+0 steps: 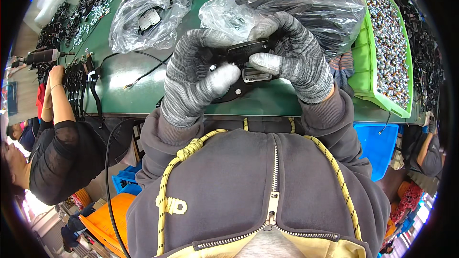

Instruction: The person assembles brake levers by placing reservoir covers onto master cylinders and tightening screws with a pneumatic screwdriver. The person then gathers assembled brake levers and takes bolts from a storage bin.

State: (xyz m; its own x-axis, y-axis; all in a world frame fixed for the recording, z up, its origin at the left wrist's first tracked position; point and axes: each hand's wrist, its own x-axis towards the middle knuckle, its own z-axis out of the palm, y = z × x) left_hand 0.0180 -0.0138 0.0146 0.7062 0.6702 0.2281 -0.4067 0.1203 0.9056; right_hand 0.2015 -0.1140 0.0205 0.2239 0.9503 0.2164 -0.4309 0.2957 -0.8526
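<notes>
Both my hands wear grey knit gloves with white palms and fingertips. Between them, above the near table edge, is a flat black part [245, 51]. My right hand [302, 59] pinches its right end between thumb and fingers. Beneath my right thumb shows a small silver rectangular plate [256, 75] in a dark frame; whether it belongs to the black part I cannot tell. My left hand [193, 79] curls round the left side, its thumb against the parts. A dark piece with silver screw heads [237, 92] sits under my left thumb, partly hidden by the glove.
Beyond my hands lie a clear bag with silver-faced parts [149, 19] and a larger bag of black parts [306, 7]. A green bin [366, 74] of small metal pieces stands right. At left are a power screwdriver [43, 57], a cable [148, 72] and a co-worker's arms [60, 95].
</notes>
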